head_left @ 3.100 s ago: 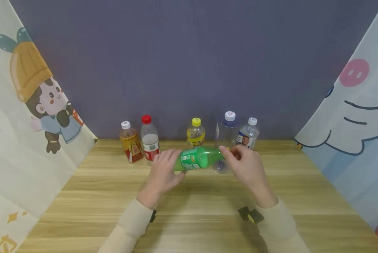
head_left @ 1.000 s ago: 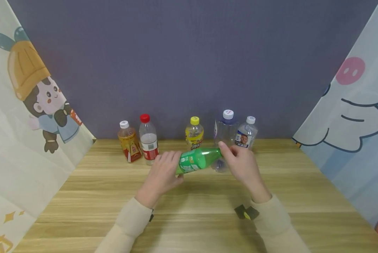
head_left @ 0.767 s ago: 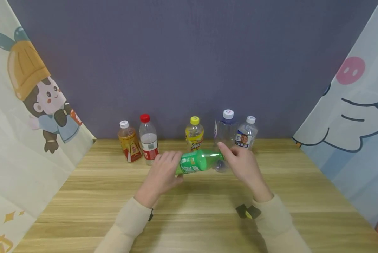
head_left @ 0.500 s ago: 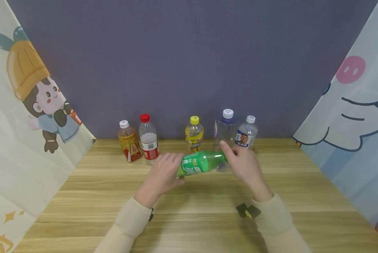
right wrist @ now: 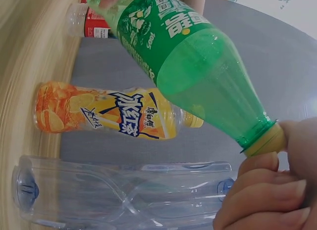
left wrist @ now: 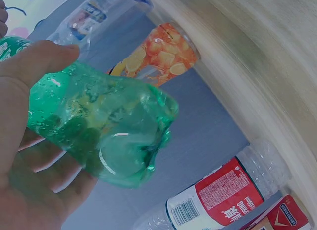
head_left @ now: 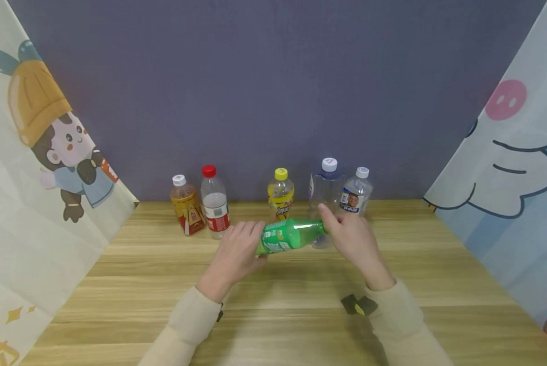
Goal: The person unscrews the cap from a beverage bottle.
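Observation:
A green plastic soda bottle (head_left: 296,234) is held sideways above the table, its neck toward the right. My left hand (head_left: 238,249) grips it round the lower body; the left wrist view shows the thumb (left wrist: 49,59) on one side and fingers curled behind. At the other end, my right hand (head_left: 353,241) pinches the yellow cap (right wrist: 267,141) between thumb and curled fingers. The cap sits on the neck. Inside the bottle (right wrist: 203,71) some liquid seems to show, though the amount is unclear.
Bottles stand along the back of the wooden table (head_left: 273,325): an amber one (head_left: 188,211), a red-capped one (head_left: 216,208), a yellow-capped iced tea (head_left: 281,195), a large clear one (head_left: 327,190) and a white-capped one (head_left: 357,193). A grey panel (head_left: 273,91) rises behind them.
Compared with three seconds ago, the bottle's neck and right hand sit slightly lower in the head view. The right fingers have shifted round the cap in small moves; the left grip stays.

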Tool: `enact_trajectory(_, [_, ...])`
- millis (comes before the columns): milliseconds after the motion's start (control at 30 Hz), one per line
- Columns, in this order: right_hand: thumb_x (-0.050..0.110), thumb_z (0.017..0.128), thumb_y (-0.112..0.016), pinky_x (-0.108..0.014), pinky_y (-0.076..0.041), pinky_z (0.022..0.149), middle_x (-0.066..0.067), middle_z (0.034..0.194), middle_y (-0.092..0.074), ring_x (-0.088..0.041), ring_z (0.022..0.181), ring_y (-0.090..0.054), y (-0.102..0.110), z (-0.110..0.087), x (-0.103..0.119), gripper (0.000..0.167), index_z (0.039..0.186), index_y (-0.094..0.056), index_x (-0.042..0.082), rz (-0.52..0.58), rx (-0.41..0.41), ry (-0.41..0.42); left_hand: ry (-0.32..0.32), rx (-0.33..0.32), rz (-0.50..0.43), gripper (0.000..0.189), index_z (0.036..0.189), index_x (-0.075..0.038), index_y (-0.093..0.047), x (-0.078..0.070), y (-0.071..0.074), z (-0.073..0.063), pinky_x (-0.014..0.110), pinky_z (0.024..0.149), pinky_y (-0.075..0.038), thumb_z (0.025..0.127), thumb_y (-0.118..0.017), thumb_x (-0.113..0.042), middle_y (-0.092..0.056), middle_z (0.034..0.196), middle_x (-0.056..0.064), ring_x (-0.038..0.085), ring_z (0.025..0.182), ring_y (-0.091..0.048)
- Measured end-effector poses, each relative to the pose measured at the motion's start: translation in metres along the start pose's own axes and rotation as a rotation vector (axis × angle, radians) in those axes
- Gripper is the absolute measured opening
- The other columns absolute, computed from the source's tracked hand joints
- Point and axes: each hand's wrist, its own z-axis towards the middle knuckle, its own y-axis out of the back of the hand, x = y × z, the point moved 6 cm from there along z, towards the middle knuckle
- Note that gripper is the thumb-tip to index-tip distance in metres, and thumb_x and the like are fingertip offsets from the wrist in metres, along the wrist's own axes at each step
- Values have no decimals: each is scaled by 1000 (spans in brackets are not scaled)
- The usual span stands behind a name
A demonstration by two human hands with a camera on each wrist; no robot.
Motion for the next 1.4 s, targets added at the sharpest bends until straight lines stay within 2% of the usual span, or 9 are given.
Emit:
enact_trajectory(167, [53,105,-44,-30,-35,46,2,50,-42,-16,46,-40,-2,0,2,63,55,-42,14,45,-27,44,-25,19,-34,68,114,-2,-63,0,0,1,41,79,-58,58,-97,-21,-73,103,11,27,89,-70])
enact_trajectory(333, [43,104,-50,-28,-32,42,3,47,-42,-15,43,-38,-2,0,5,59,53,-43,14,83,-88,112,-18,52,-73,66,111,-3,-64,1,4,2,41,78,-59,58,-98,-20,-73,99,8,26,88,-71])
enact_trajectory(767, [28,102,-58,-26,-29,40,7,46,-39,-10,42,-35,0,-1,9,55,51,-42,14,131,-192,273,-33,38,-104,63,111,-2,-63,2,8,3,41,77,-59,59,-97,-14,-73,97,10,26,86,-71])
enact_trajectory(1133, [20,100,-59,-25,-30,40,8,50,-39,-6,44,-34,2,-3,13,48,55,-45,14,166,-225,418,-35,50,-123,65,114,0,-64,2,9,2,39,77,-59,59,-96,-12,-73,98,10,25,87,-70])
enact_trajectory(1400, [14,97,-63,-24,-31,42,9,55,-42,-4,48,-36,2,-4,15,36,63,-53,12,159,-199,495,-27,71,-161,62,114,-3,-64,5,8,1,38,80,-59,61,-94,-10,-73,98,7,24,89,-70])
